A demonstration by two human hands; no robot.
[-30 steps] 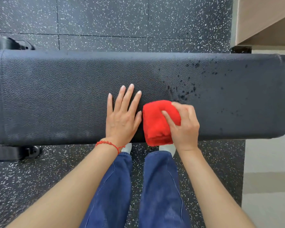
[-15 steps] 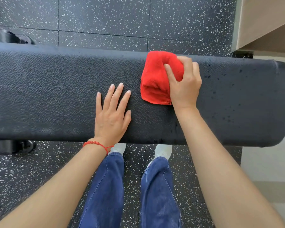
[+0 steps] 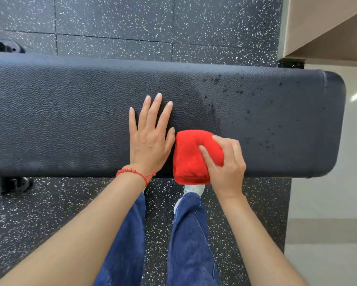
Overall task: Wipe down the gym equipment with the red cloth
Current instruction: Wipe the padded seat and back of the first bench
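The folded red cloth (image 3: 191,157) is held at the near edge of the black padded worktop (image 3: 70,120), its long axis running near to far and its near end overhanging that edge. It is clasped by the curled fingers (image 3: 206,156) of the right hand (image 3: 225,162). Just beside it, the left hand (image 3: 149,139) is laid flat, fingers straight and pointing away. Beyond and rightward, a droplet-speckled surface is seen up to the rounded end.

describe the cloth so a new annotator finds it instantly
Start at the long black padded bench lying across the frame. At its near edge, right of centre, the right hand grips a folded red cloth beside the flat left hand. Nothing else there is bright red except a thin wrist bracelet.
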